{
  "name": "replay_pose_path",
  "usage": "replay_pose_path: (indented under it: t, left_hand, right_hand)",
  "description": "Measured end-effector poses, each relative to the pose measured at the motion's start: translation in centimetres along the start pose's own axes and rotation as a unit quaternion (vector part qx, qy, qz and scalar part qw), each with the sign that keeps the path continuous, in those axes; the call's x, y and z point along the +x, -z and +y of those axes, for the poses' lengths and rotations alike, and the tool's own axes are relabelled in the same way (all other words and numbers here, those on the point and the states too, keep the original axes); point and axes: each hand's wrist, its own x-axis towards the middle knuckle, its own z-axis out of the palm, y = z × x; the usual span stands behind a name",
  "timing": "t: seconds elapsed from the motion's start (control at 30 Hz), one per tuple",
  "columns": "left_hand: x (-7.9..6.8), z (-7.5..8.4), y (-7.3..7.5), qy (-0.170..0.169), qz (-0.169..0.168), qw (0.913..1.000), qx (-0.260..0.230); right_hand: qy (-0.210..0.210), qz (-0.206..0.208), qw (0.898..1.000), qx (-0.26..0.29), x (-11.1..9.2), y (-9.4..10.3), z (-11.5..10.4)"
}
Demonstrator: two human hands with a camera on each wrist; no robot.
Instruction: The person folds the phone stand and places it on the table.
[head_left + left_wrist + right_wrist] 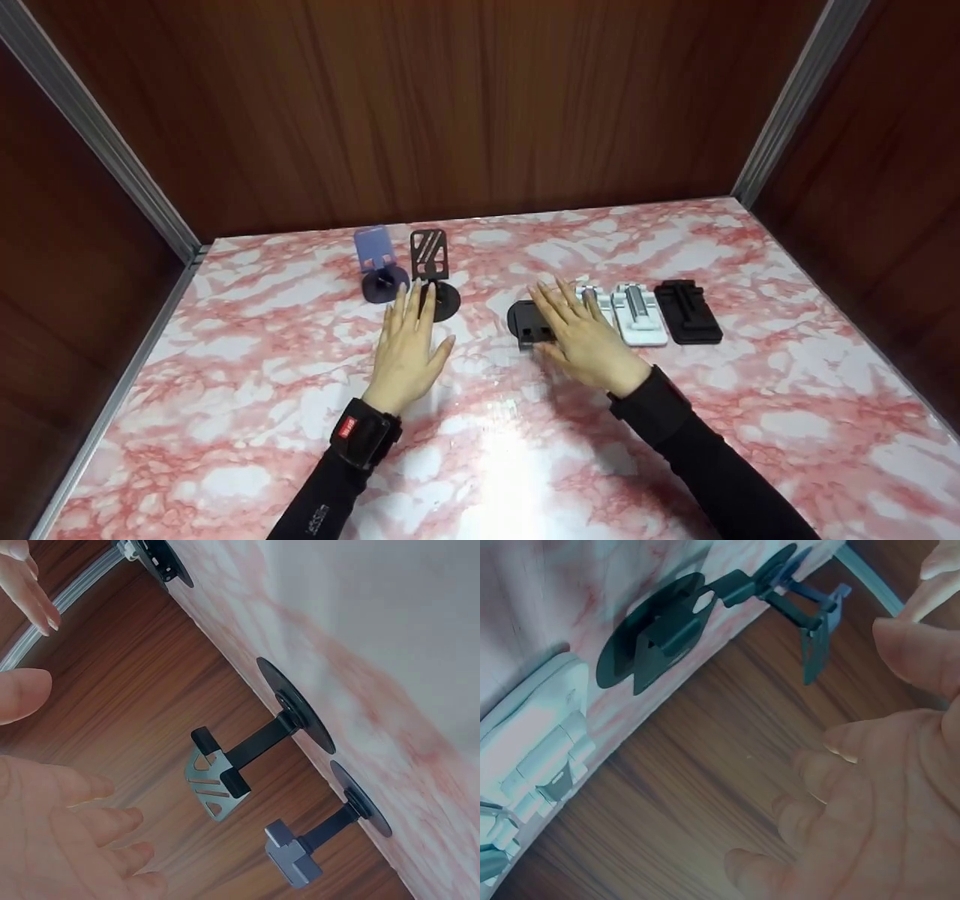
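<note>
My left hand (405, 356) is held above the table, fingers straight and palm down, holding nothing. Its fingertips overlap the round base of an unfolded black phone stand (448, 301). Left of that, a purple-blue phone stand (373, 247) also stands unfolded on a round base. Fingers spread, my right hand (589, 341) hovers with nothing in it, partly covering a folded black phone stand with a round base (531, 321) and a folded white phone stand (606, 301). The right wrist view shows a gap between that palm and the folded black stand (660, 652).
Further right lie another folded white phone stand (646, 326) and a folded black one (686, 315). The pink-and-white marbled table (480, 360) is bounded by a brown wood-grain back wall (480, 112) and side walls with metal corner strips.
</note>
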Motion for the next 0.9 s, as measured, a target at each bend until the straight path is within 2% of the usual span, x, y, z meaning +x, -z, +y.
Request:
replay_pose_path:
  t: [0.47, 0.67, 0.77, 0.8, 0.9]
  left_hand:
    - [2.8, -0.8, 0.1, 0.032, 0.012, 0.9992, -0.023]
    - [5.4, -1.6, -0.2, 0.034, 0.079, 0.9945, -0.061]
    - [6.8, -2.7, -0.7, 0.038, 0.108, 0.9883, -0.1]
    - [7.5, -4.4, -1.7, 0.033, 0.118, 0.9862, -0.111]
    - [9.0, -7.5, -3.6, 0.034, 0.13, 0.9817, -0.135]
  right_hand:
    - [-0.014, -0.007, 1.0, 0.02, -0.5, -0.4, 0.6]
    - [-0.016, -0.006, 0.999, 0.029, -0.5, -0.4, 0.7]
    - [-0.012, -0.003, 0.999, 0.03, -0.5, -0.4, 0.7]
    - [-0.01, -0.002, 0.999, 0.032, -0.5, -0.4, 0.7]
    - [-0.007, -0.001, 0.999, 0.032, -0.4, -0.6, 0.6]
